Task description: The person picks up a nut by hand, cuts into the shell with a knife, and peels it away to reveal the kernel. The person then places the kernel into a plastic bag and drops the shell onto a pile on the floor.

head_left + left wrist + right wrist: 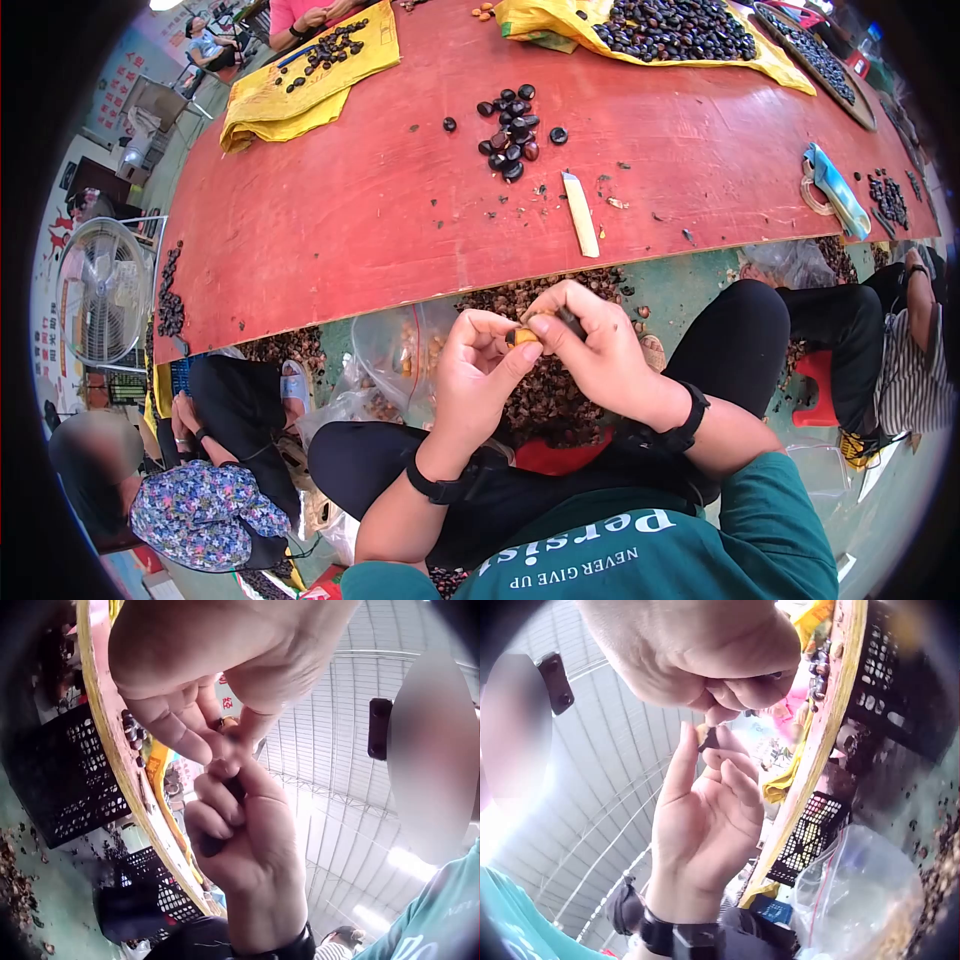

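Above the lap, my left hand pinches a partly peeled nut between thumb and fingers. Yellow kernel shows beside a remaining patch of dark shell; the nut also appears at the left fingertips in the right wrist view. My right hand meets it from the other side, thumb tip right at the nut. Its other fingers curl round a slim dark object, seen in the left wrist view; I cannot tell its kind. On the red table ahead lies a small pile of dark glossy nuts.
A pale yellow strip lies near the table edge. Nuts heap on a yellow sack at the back. Below are shell scraps and a clear plastic bag. People sit at left and right.
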Tool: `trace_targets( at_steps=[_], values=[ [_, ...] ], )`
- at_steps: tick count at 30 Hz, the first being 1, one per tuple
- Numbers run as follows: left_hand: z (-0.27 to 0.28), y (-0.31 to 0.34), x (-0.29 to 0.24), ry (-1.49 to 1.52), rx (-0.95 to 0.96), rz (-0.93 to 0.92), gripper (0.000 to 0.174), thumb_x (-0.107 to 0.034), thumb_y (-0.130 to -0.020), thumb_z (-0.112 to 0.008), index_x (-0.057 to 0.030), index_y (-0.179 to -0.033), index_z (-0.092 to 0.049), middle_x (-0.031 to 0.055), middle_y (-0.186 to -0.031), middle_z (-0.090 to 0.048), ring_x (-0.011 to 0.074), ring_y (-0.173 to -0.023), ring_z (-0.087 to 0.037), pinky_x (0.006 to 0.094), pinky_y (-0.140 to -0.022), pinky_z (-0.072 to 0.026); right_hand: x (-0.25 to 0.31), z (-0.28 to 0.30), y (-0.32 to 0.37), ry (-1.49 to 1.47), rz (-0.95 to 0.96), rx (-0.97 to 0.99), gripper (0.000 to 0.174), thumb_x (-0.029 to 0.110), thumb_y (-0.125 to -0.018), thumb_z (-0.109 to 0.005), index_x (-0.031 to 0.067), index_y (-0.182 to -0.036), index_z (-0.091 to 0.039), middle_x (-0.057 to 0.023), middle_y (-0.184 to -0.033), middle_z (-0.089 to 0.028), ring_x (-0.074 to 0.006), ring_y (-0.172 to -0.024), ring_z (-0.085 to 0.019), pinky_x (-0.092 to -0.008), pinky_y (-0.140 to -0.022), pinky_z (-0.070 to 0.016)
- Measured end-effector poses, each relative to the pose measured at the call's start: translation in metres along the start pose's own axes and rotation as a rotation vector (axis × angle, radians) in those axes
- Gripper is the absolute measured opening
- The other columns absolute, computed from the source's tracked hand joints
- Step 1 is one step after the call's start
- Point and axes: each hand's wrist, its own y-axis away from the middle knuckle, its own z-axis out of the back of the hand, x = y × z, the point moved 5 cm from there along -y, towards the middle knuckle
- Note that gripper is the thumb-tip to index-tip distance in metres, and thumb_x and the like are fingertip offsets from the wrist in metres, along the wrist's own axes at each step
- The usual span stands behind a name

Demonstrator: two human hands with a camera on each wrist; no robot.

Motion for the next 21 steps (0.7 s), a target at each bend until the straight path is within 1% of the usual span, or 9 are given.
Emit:
trace_targets(
  at_steps=[3,4,7,8,12,15,16,19,21],
  values=[
    [-0.007,0.005,-0.014,-0.046,0.031,-0.054,0.029,-0.002,-0.090,-0.074,-0.0046,-0.114,-0.056,0.0018,-0.100,-0.064,0.0057,-0.088,-0.061,0.0230,-0.079,-0.0518,-0.008,0.016,-0.011,-0.093,-0.027,-0.132,0.010,0.011,-0.099,-0.061,0.0017,-0.101,-0.060,-0.0015,-0.077,-0.063,-0.0085,-0.069,-0.056,-0.0265,-0.064,-0.0469],
    [-0.010,0.006,-0.020,-0.043,0.042,-0.074,0.029,-0.001,-0.090,-0.074,-0.0047,-0.114,-0.057,0.0017,-0.099,-0.064,0.0055,-0.087,-0.061,0.0230,-0.079,-0.0521,-0.010,0.022,-0.014,-0.133,-0.050,-0.113,0.011,0.013,-0.099,-0.062,0.0024,-0.100,-0.062,0.0029,-0.076,-0.058,-0.0051,-0.072,-0.052,-0.0248,-0.066,-0.0453],
    [0.004,0.001,-0.018,-0.215,-0.064,-0.115,0.030,-0.001,-0.088,-0.076,-0.0044,-0.113,-0.060,0.0016,-0.100,-0.065,0.0060,-0.087,-0.061,0.0226,-0.076,-0.0528,0.006,0.021,-0.010,0.021,-0.027,0.023,0.010,0.012,-0.097,-0.063,0.0016,-0.097,-0.063,-0.0009,-0.076,-0.057,-0.0095,-0.073,-0.055,-0.0273,-0.068,-0.0461],
    [0.010,-0.003,-0.016,-0.387,-0.095,-0.179,0.034,-0.003,-0.085,-0.079,-0.0038,-0.114,-0.062,0.0023,-0.098,-0.067,0.0076,-0.085,-0.064,0.0233,-0.073,-0.0543,0.013,0.021,-0.011,0.186,0.108,0.054,0.011,0.011,-0.093,-0.066,0.0006,-0.095,-0.064,-0.0075,-0.081,-0.061,-0.0183,-0.077,-0.061,-0.0320,-0.071,-0.0484],
    [0.007,-0.004,-0.027,-0.635,-0.149,-0.224,0.033,-0.001,-0.083,-0.080,-0.0021,-0.109,-0.061,0.0046,-0.092,-0.070,0.0093,-0.080,-0.067,0.0248,-0.076,-0.0554,0.010,0.015,-0.012,0.223,0.178,0.044,0.022,0.018,-0.089,-0.071,0.0004,-0.100,-0.065,-0.0124,-0.087,-0.064,-0.0293,-0.085,-0.065,-0.0386,-0.076,-0.0506],
    [0.005,-0.002,-0.030,-0.784,-0.142,-0.278,0.026,-0.007,-0.082,-0.082,-0.0045,-0.101,-0.065,0.0073,-0.092,-0.068,0.0144,-0.077,-0.070,0.0269,-0.070,-0.0567,0.014,0.011,-0.009,0.249,0.052,0.131,0.026,0.020,-0.088,-0.072,0.0005,-0.104,-0.064,-0.0132,-0.090,-0.065,-0.0295,-0.087,-0.065,-0.0380,-0.076,-0.0506],
    [0.003,-0.002,-0.032,-0.817,-0.126,-0.304,0.027,-0.008,-0.081,-0.082,-0.0043,-0.101,-0.065,0.0079,-0.091,-0.068,0.0151,-0.077,-0.070,0.0271,-0.069,-0.0569,0.013,0.008,-0.008,0.270,0.089,0.136,0.028,0.021,-0.088,-0.074,0.0003,-0.104,-0.064,-0.0131,-0.089,-0.067,-0.0258,-0.081,-0.066,-0.0366,-0.072,-0.0510],
    [-0.003,-0.001,-0.036,-0.848,-0.078,-0.340,0.028,-0.008,-0.081,-0.082,-0.0037,-0.102,-0.065,0.0086,-0.089,-0.068,0.0159,-0.076,-0.071,0.0278,-0.069,-0.0574,0.012,0.007,-0.007,0.219,-0.083,0.168,0.029,0.022,-0.087,-0.075,0.0000,-0.102,-0.064,-0.0116,-0.080,-0.066,-0.0188,-0.071,-0.064,-0.0347,-0.064,-0.0492],
    [-0.002,-0.001,-0.035,-0.779,-0.058,-0.305,0.028,-0.008,-0.081,-0.083,-0.0035,-0.102,-0.065,0.0079,-0.088,-0.069,0.0152,-0.076,-0.071,0.0282,-0.069,-0.0578,0.007,0.009,-0.007,0.213,-0.129,0.177,0.027,0.022,-0.088,-0.074,-0.0006,-0.095,-0.062,-0.0095,-0.072,-0.063,-0.0117,-0.064,-0.056,-0.0332,-0.058,-0.0455]
  ],
)
